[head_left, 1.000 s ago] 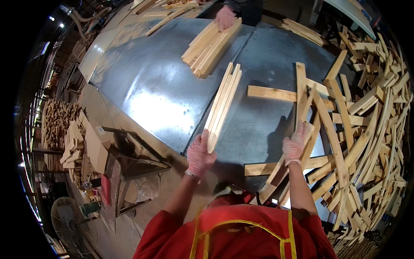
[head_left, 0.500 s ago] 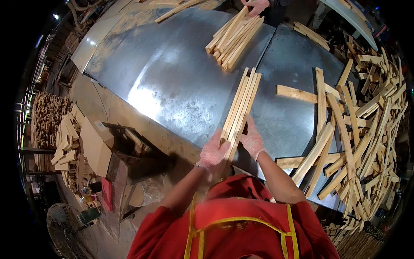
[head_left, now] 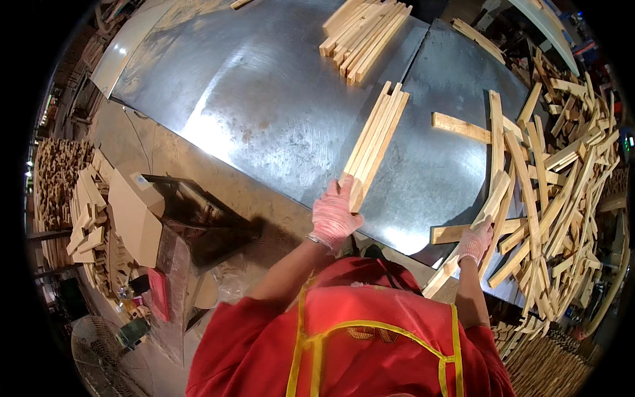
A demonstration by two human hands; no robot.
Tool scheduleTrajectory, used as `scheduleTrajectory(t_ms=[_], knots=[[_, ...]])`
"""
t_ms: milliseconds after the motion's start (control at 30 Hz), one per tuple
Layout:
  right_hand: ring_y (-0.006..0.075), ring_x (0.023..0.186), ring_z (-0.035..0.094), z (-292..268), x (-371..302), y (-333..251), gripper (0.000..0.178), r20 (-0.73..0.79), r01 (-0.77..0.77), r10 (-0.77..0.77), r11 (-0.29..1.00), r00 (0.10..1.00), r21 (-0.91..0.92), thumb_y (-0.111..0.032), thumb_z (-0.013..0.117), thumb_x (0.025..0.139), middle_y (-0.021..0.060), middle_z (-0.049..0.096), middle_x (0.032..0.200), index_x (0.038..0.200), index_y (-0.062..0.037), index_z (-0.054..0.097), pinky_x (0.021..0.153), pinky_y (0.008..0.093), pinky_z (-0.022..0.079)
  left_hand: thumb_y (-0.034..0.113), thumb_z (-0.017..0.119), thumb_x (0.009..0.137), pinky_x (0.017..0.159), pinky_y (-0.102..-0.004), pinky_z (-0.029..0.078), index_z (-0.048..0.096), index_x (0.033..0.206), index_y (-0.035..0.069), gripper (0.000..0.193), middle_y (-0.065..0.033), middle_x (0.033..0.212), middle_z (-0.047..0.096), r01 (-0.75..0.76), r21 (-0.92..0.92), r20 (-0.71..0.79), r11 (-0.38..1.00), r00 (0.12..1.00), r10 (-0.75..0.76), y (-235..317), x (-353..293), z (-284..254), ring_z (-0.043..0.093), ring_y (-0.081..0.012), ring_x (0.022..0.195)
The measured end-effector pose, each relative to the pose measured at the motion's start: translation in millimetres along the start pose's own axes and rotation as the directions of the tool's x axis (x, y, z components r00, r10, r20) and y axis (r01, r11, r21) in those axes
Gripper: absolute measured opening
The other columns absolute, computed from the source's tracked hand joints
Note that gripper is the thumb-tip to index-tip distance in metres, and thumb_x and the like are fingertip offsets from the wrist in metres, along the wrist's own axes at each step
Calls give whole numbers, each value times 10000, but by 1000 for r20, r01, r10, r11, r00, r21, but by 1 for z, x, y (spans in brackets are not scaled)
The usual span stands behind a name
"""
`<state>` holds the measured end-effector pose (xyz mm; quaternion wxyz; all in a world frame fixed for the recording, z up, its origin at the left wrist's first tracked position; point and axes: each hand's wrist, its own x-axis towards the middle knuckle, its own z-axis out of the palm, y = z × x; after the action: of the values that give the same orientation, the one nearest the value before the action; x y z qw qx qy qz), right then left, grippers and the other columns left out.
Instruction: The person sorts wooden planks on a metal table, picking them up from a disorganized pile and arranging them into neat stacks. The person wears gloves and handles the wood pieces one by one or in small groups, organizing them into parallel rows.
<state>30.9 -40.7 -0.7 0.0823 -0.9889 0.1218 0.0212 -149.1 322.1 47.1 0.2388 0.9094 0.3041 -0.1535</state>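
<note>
A bundle of several long wooden slats (head_left: pixel 376 137) lies lengthwise on the shiny metal table (head_left: pixel 264 112). My left hand (head_left: pixel 335 213), in a pale glove, presses against the near end of this bundle and holds it. My right hand (head_left: pixel 476 242), also gloved, grips one loose wooden slat (head_left: pixel 469 235) that runs from the table's near edge up into the heap on the right.
A second stack of slats (head_left: pixel 362 36) rests at the far side of the table. A big jumbled heap of slats (head_left: pixel 555 172) covers the right side. To the left below the table stand a dark bin (head_left: pixel 192 221) and piles of wood offcuts (head_left: pixel 83 218).
My right hand has left the bundle's near end, swung right and closed on a loose slat. My left hand stays on the bundle. The other person's hand at the far stack is gone from view.
</note>
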Motion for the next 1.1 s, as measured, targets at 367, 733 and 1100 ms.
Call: scheduleTrajectory(t_ms=[367, 733, 1100], knots=[[243, 1238, 594, 18, -29, -101, 758, 253, -132, -249, 417, 935, 899, -137, 710, 936, 164, 569, 1481, 1591, 33, 370, 1058, 337, 470, 509, 773, 817, 1112, -488, 452, 273, 1642, 77, 1057, -265, 1553, 470, 23, -355, -39, 934, 998, -39, -65, 18, 1, 548, -436, 1333], [434, 1112, 664, 31, 51, -308, 581, 517, 684, -855, 402, 43, 609, -378, 645, 932, 275, 698, 1178, 1366, 6, 615, 1034, 463, 498, 521, 839, 786, 1002, -509, 505, 399, 1516, 74, 962, -211, 1315, 624, -3, -111, -169, 994, 986, -16, -30, 16, -7, 608, -421, 1203], [249, 1181, 658, 10, 137, -393, 584, 384, 4, -783, 443, 490, 897, -324, 649, 999, 128, 702, 1278, 1500, -41, 551, 1049, 320, 474, 419, 867, 764, 1016, -515, 484, 444, 1488, 95, 899, -172, 1333, 621, 18, -189, -129, 982, 991, -43, -16, 25, -19, 587, -420, 1233]])
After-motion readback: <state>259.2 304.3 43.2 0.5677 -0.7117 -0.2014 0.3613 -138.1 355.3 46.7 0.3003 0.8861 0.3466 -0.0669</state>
